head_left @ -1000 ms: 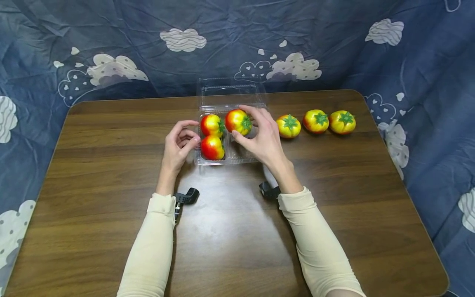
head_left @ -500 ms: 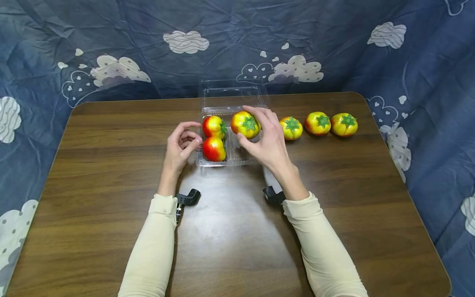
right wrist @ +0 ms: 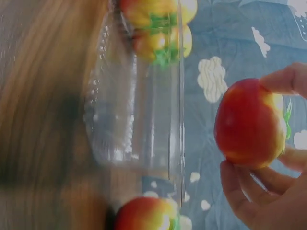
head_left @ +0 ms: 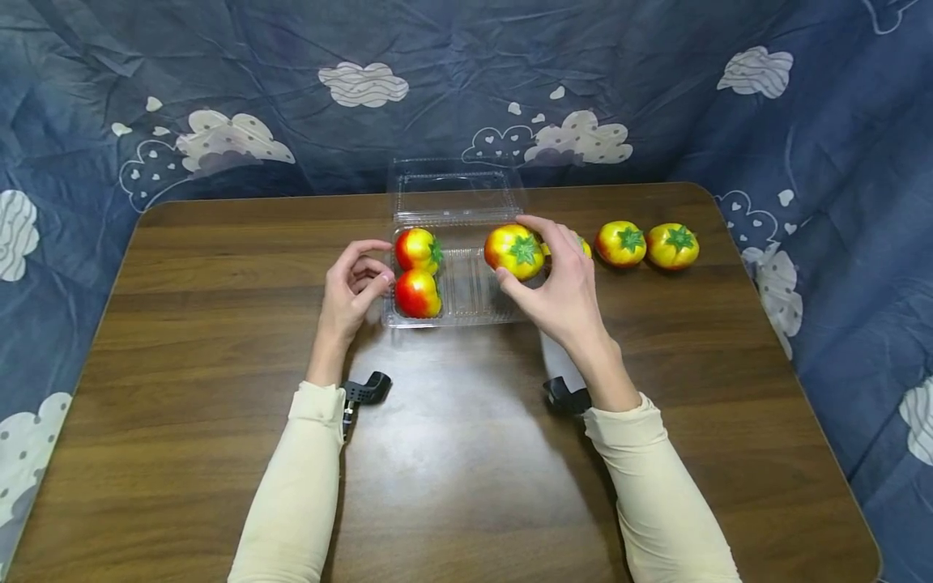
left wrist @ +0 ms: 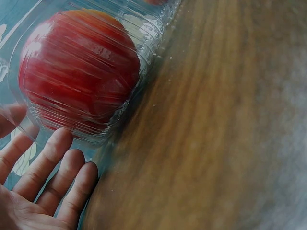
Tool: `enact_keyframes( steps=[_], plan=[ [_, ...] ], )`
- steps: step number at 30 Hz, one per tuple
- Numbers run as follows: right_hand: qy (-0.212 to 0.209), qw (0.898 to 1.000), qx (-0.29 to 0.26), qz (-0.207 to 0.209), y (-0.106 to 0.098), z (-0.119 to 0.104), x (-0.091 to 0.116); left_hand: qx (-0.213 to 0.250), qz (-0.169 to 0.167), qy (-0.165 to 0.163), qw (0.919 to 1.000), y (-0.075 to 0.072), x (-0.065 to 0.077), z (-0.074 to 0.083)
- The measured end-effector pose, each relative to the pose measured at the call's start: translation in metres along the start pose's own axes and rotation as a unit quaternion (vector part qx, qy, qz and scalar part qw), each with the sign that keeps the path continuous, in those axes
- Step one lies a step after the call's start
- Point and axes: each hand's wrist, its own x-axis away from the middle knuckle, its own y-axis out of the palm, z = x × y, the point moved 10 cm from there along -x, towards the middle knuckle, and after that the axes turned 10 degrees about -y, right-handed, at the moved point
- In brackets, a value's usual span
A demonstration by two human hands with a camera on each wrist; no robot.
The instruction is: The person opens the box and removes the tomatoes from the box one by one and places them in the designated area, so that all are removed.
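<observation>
My right hand (head_left: 564,287) holds a red-and-yellow tomato (head_left: 514,252) with a green stem top between thumb and fingers. It hangs over the right end of a clear plastic container (head_left: 466,304), whose lid (head_left: 457,188) is raised at the back. In the container's left part sit an upper tomato (head_left: 417,249) and a lower tomato (head_left: 417,294). At the left wall, my left hand (head_left: 351,282) has its fingertips right by the plastic. In the left wrist view its fingers (left wrist: 52,149) are loosely extended beside the wall, close to the tomato (left wrist: 81,67) inside.
On the wooden table (head_left: 656,389), right of the container, lie two tomatoes, a nearer one (head_left: 620,244) and one farther right (head_left: 673,246). Another tomato (head_left: 586,246) is mostly hidden behind my right hand. A blue cloud-printed cloth (head_left: 437,48) hangs behind the table.
My right hand has carried its tomato rightward, from beside the two tomatoes in the container to its right end, and the tomato's stem has turned more toward the head camera. The left hand stays put.
</observation>
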Motion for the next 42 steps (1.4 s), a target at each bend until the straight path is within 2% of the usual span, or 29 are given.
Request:
enact_keyframes(
  steps=[13, 22, 32, 38, 42],
  plan=[
    [0.049, 0.997, 0.051, 0.015, -0.05, 0.04, 0.023, 0.003, -0.004, -0.001, 1.0, 0.002, -0.002, 0.0],
    [0.071, 0.995, 0.063, -0.024, -0.072, 0.056, 0.028, -0.004, 0.0, 0.007, 1.0, 0.004, -0.003, 0.0],
    [0.095, 0.988, 0.059, -0.106, -0.069, 0.066, 0.028, 0.009, 0.009, 0.015, 0.9998, -0.003, -0.001, 0.004],
    [0.114, 0.978, 0.065, -0.162, -0.061, 0.07, 0.034, 0.004, 0.002, 0.011, 0.9999, 0.0, -0.002, 0.001],
    [0.121, 0.973, 0.068, -0.183, -0.056, 0.073, 0.038, 0.005, -0.001, 0.009, 1.0, 0.003, -0.001, 0.001]
  ],
)
